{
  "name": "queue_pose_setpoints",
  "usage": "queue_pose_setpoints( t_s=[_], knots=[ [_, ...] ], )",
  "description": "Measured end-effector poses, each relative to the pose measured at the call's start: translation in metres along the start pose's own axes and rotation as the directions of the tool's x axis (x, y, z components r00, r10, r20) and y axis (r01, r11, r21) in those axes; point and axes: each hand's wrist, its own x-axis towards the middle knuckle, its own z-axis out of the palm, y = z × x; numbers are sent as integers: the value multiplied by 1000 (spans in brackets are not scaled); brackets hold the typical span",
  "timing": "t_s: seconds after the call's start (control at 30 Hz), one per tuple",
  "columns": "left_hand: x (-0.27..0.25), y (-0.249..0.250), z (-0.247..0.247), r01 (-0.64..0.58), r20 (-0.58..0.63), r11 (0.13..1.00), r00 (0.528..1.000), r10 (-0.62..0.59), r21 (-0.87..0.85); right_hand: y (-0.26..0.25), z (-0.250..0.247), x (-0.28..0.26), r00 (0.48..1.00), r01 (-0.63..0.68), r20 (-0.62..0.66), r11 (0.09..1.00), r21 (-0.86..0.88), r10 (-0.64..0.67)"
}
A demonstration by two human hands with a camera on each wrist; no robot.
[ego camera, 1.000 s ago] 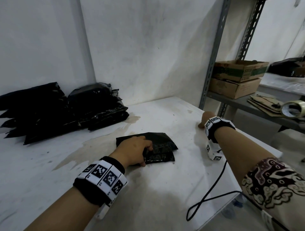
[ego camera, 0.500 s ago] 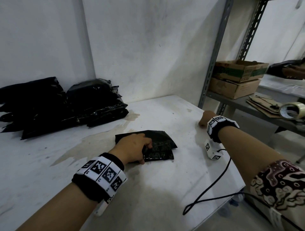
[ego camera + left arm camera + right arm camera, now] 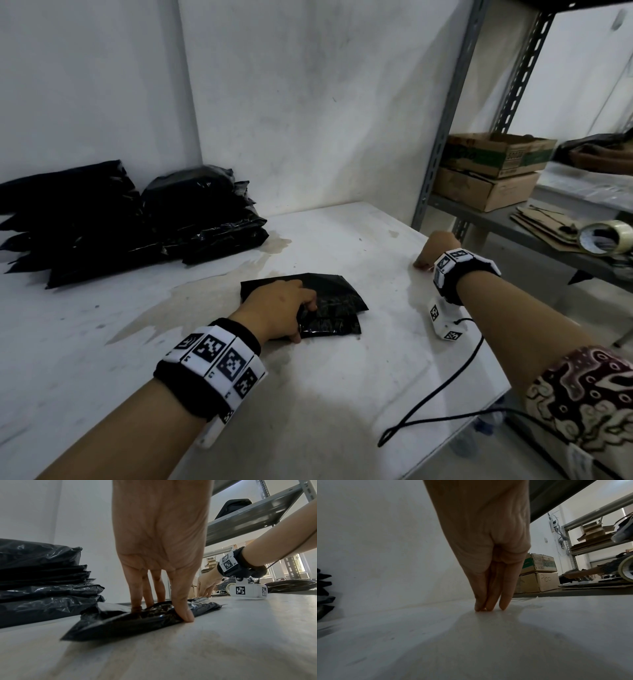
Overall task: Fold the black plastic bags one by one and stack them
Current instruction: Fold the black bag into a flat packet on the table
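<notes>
A person's 2 forearms reach over a stained white table (image 3: 342,394) set in a corner of white walls. The left hand (image 3: 274,308) sits on a folded black plastic bag (image 3: 337,301) lying near the middle of the table. In the left wrist view, its fingers (image 3: 137,588) press down into the top of the bag while the thumb (image 3: 181,605) hooks over the near edge, so the bag is pinched between them.

The right hand (image 3: 435,248) is well apart from the bag, near the table's far right edge. In the right wrist view, its fingers (image 3: 489,588) are straight and held close together, tips touching the bare tabletop, holding nothing.

A stack of folded black plastic bags (image 3: 205,212) sits at the back left against the wall, with more black bags (image 3: 65,222) beside it.

To the right stands a grey metal shelf (image 3: 513,226) bearing 2 stacked cardboard boxes (image 3: 489,171), flattened cardboard (image 3: 544,219) and a roll of clear tape (image 3: 604,236).
</notes>
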Motion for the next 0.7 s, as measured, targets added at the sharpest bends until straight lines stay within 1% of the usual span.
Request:
queue_pose_setpoints(
  t_s=[0.03,0.1,0.17,0.27,0.6,0.7],
  knots=[
    [0,0,0,1,0,1000,1000,-1,-2,4,2,1,1000,-19,27,993,120,16],
    [0,0,0,5,4,1000,1000,-5,-1,10,8,5,999,44,21,994,102,-46],
    [0,1,0,8,7,1000,1000,-8,4,11,8,9,999,38,26,992,122,-41],
    [0,1,0,9,7,1000,1000,-9,5,10,8,9,996,69,47,992,108,-74],
    [0,0,0,4,8,1000,1000,-4,4,2,12,1,984,168,72,980,-107,-161],
    [0,0,0,0,3,1000,1000,0,1,1,9,-2,985,165,79,978,-126,-156]
  ],
)
